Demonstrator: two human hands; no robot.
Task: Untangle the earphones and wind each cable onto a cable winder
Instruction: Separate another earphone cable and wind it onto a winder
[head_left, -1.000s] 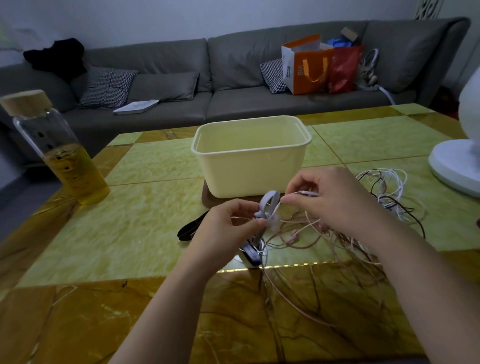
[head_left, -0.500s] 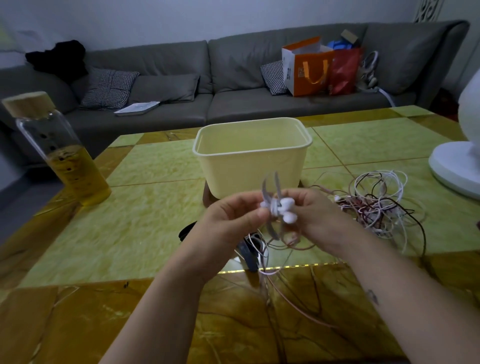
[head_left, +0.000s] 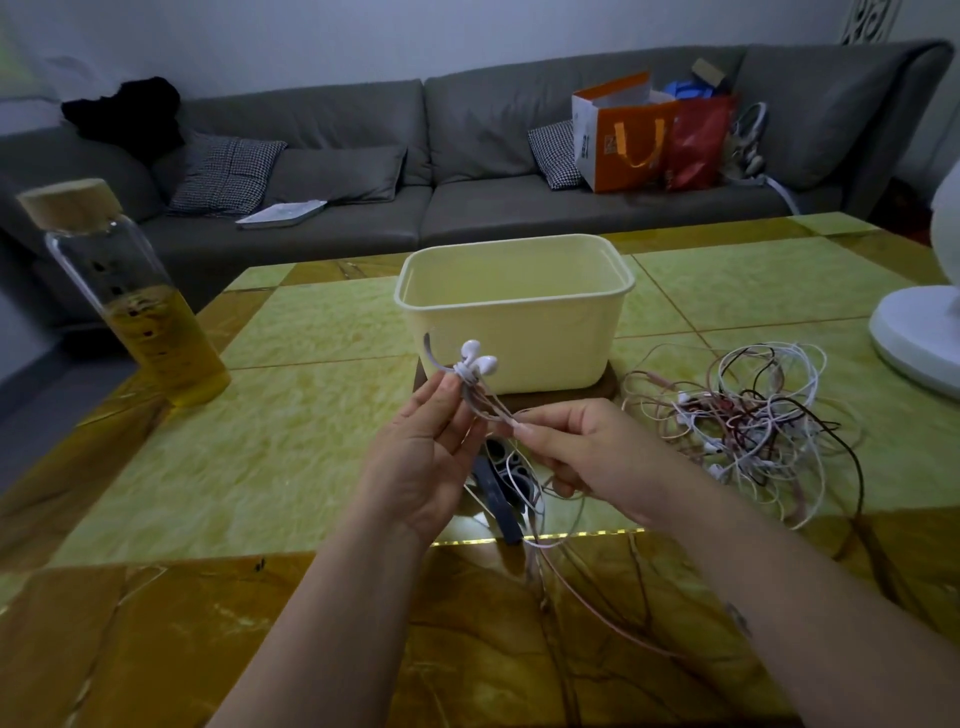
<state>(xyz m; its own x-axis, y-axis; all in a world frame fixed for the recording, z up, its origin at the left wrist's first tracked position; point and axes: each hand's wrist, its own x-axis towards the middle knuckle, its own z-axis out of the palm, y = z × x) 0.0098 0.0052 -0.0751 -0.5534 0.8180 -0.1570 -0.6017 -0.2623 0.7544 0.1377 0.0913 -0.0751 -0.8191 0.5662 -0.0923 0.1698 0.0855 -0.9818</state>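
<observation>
My left hand (head_left: 423, 457) holds a small grey cable winder (head_left: 445, 366) between thumb and fingers, with two white earbuds (head_left: 480, 358) sticking up from it. The pinkish earphone cable (head_left: 571, 582) runs down from the winder, and my right hand (head_left: 582, 449) pinches it just right of the left hand. The rest of that cable trails toward me over the table edge. A tangled heap of white, pink and dark earphones (head_left: 748, 421) lies to the right. Dark spare winders (head_left: 501, 486) lie on the table below my hands.
A cream plastic tub (head_left: 519, 306) stands on a brown coaster behind my hands. A glass bottle (head_left: 130, 301) of yellow liquid with a wooden cap is at the left. A white fan base (head_left: 919, 332) sits at the right edge. A grey sofa with bags lies beyond the table.
My hands have drawn slightly apart. The winder with the earbuds stays in my left hand, while my right hand has slid along the cable to the right and lower.
</observation>
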